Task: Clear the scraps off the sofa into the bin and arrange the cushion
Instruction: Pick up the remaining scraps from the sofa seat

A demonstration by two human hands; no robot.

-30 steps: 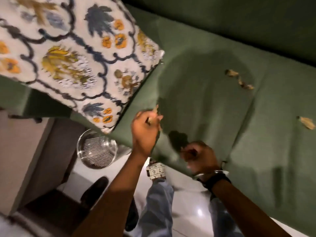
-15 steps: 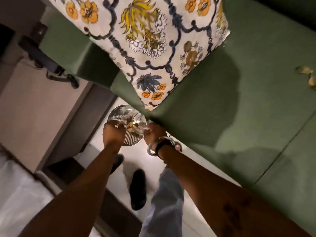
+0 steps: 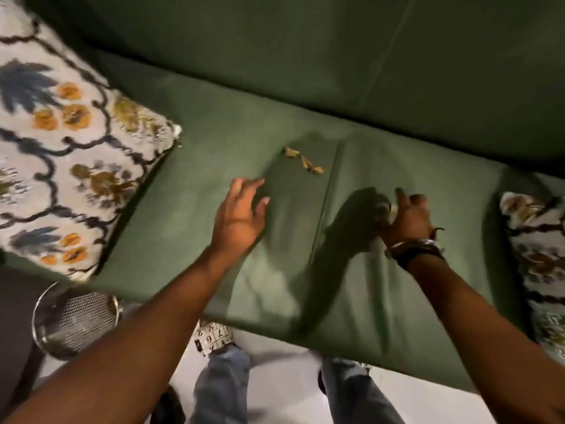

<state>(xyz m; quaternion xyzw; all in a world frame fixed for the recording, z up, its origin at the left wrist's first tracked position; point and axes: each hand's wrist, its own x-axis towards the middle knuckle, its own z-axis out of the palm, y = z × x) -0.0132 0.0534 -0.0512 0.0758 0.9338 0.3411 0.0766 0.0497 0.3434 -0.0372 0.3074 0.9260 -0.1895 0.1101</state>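
Small dry tan scraps point(image 3: 303, 162) lie in a short line on the green sofa seat point(image 3: 214, 185), beside the seam between two seat pads. My left hand point(image 3: 241, 212) hovers just below and left of them, fingers spread and empty. Further right, my right hand point(image 3: 408, 217) rests on the seat with its fingers curled around a pale scrap point(image 3: 393, 208), blurred by motion. The floral cushion point(image 3: 61, 154) lies flat at the sofa's left end. The round metal mesh bin point(image 3: 76, 322) stands on the floor below the cushion.
A second floral cushion point(image 3: 538, 255) lies at the right end of the seat. My legs in jeans point(image 3: 223, 384) stand on the pale floor against the sofa's front edge, with a printed scrap of paper point(image 3: 212, 336) near them. The green backrest point(image 3: 336, 56) runs behind.
Both hands have left the bin, where they were half a second ago, and moved back up over the seat. My view has swung right to the sofa's middle.
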